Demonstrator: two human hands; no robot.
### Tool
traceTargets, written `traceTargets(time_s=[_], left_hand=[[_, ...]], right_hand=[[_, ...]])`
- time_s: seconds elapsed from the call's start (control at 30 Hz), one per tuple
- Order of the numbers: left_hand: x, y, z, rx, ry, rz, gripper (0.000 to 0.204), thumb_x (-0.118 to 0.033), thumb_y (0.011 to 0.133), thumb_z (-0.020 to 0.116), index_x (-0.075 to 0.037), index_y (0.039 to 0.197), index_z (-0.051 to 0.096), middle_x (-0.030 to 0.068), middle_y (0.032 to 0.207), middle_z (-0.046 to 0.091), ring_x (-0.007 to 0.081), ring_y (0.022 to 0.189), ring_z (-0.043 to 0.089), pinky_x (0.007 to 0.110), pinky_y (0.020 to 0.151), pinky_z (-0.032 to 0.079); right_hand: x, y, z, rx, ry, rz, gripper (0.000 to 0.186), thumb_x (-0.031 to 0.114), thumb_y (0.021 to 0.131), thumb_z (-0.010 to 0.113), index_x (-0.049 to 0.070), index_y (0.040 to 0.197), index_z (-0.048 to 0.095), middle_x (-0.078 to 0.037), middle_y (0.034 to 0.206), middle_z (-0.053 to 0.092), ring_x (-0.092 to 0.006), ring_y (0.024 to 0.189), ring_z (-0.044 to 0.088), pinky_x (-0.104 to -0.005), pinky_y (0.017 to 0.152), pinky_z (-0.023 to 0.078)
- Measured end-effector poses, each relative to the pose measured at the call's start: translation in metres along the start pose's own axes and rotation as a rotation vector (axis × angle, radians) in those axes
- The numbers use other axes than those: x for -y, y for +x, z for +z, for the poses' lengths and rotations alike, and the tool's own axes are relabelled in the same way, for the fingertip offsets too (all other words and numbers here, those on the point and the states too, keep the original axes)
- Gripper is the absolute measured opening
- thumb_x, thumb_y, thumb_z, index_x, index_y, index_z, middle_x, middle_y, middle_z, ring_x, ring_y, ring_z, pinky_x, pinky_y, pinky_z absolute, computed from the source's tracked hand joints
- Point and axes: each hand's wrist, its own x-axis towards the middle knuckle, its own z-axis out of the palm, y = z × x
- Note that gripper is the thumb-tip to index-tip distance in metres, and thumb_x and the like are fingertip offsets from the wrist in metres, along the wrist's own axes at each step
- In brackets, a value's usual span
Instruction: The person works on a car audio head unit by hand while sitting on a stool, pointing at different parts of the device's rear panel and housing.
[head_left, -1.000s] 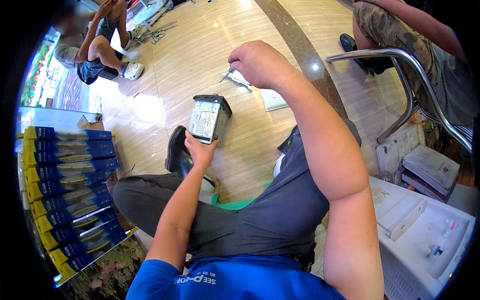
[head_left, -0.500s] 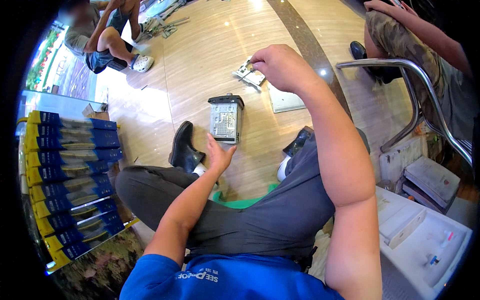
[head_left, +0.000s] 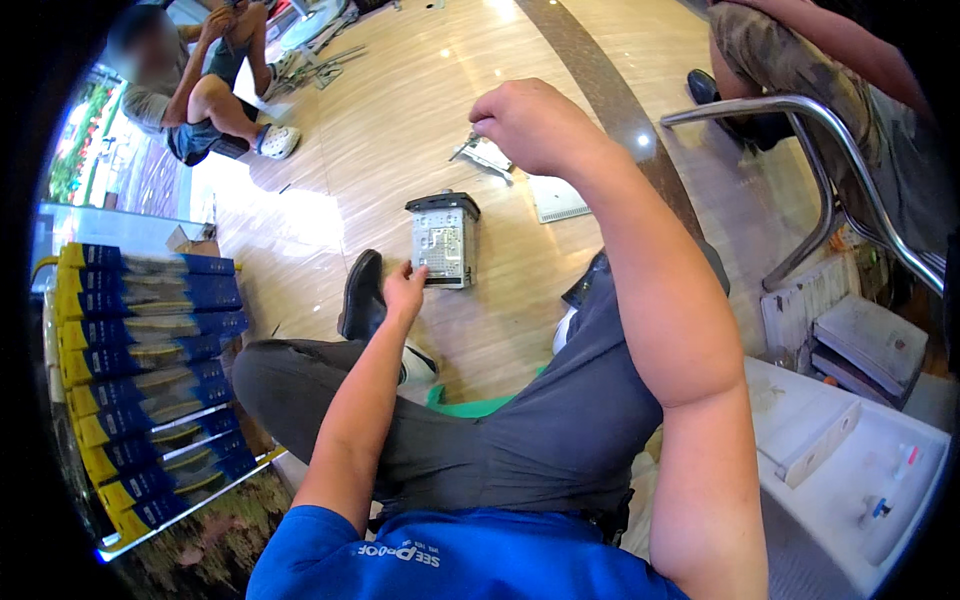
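On the floor before me lies a boxy metal car stereo (head_left: 441,245) with a black front panel at its far end. My left hand (head_left: 404,292) is at its near left corner, fingers outstretched and seeming to touch the edge; no grip shows. Further off and to the right, my right hand (head_left: 530,125) is closed in a pinch. A thin dark rod-like tool (head_left: 461,148) sticks out below its fingertips. Under that hand lies a pale metal bracket-like part (head_left: 490,156), partly hidden. Beside it rests a flat silver perforated cover (head_left: 558,199), partly behind my right forearm.
My black shoes flank the stereo. A rack of blue and yellow packages (head_left: 150,370) stands left. One person (head_left: 180,105) sits far left, another (head_left: 800,70) far right by a metal chair frame (head_left: 810,115). A white tray (head_left: 800,400) is at the lower right.
My left hand has moved from just below the stereo to its near left corner. My right hand has shifted left and slightly away, with the thin tool. The view has turned a little.
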Motion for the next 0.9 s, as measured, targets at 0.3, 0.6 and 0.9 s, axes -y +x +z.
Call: traceTargets(time_s=[0.3,0.6,0.9], left_hand=[[-0.031,0.061,-0.007,0.215,-0.204,-0.183,0.038,-0.023,0.084,0.074,0.006,0.108,0.071,0.0145,0.088,0.073,0.0203,0.071,0.067,0.032,0.067,0.052],[-0.060,0.057,-0.001,0.268,-0.349,-0.287,0.016,-0.012,0.082,0.077,-0.002,0.077,0.066,0.0026,0.068,0.061,0.0114,0.056,0.052,0.029,0.051,0.040],[-0.082,0.032,0.041,0.142,0.219,-0.133,0.024,-0.026,0.074,0.080,-0.005,0.079,0.069,0.0167,0.080,0.070,0.0335,0.078,0.068,0.042,0.075,0.053]], right_hand=[[0.001,-0.010,-0.004,0.067,-0.045,0.030,0.024,0.020,0.091,0.060,0.004,0.103,0.073,-0.017,0.098,0.071,-0.0334,0.095,0.066,-0.0420,0.087,0.051],[-0.023,-0.015,-0.015,0.058,-0.029,0.095,0.023,0.019,0.090,0.061,0.003,0.103,0.073,-0.018,0.098,0.071,-0.0329,0.095,0.067,-0.0417,0.086,0.051],[-0.030,-0.014,-0.017,0.007,-0.009,0.052,0.023,0.018,0.090,0.060,0.004,0.101,0.074,-0.018,0.094,0.071,-0.0340,0.091,0.067,-0.0424,0.084,0.052]])
